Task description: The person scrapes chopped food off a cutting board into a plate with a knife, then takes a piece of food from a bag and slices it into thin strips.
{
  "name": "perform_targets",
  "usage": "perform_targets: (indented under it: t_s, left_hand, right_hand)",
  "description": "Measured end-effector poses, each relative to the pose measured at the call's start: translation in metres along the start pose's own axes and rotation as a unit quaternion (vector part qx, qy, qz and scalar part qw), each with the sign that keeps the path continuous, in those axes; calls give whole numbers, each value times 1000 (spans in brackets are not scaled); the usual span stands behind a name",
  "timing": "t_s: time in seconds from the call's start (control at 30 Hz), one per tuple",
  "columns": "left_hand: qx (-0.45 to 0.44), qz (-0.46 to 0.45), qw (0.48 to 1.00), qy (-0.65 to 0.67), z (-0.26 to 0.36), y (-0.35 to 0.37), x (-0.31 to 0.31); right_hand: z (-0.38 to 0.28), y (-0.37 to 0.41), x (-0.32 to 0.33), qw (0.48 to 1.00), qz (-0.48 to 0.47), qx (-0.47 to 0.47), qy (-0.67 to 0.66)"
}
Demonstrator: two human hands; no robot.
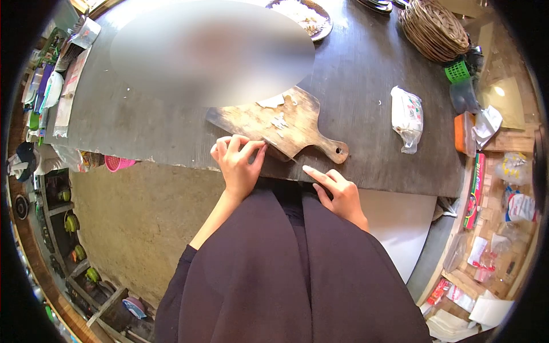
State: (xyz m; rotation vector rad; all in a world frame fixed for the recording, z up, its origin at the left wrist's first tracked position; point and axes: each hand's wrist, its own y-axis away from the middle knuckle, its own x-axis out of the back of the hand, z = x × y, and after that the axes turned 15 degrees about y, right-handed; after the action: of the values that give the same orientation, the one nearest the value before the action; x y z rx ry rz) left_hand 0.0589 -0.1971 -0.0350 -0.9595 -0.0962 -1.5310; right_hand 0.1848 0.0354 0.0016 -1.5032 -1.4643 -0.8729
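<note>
A wooden cutting board [306, 123] with a handle and a hanging hole lies at the table's near edge. Small pale chopped bits [279, 122] and a larger whitish piece [271, 102] rest on it. My left hand [237, 166] is at the board's near left side, thumb and forefinger pinched together at the edge. What they pinch, if anything, I cannot tell. A thin dark strip [280, 152] runs from those fingertips along the board's edge. My right hand [338, 194] hovers just below the board's handle, forefinger stretched out and thumb apart, holding nothing visible.
The dark table [366, 74] carries a white plastic package [407, 119] on the right. A bowl of white shreds [303, 17] and a wicker stack [434, 31] stand at the back. A large blurred oval covers the upper left. Shelves [497, 217] with packets line the right side.
</note>
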Motion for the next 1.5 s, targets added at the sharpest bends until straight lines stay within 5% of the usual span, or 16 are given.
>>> perform_targets:
  t_s: [1.5]
  left_hand:
    - [35, 14, 999, 37, 5, -2, -2]
  right_hand:
    - [2, 0, 15, 1000, 6, 0, -9]
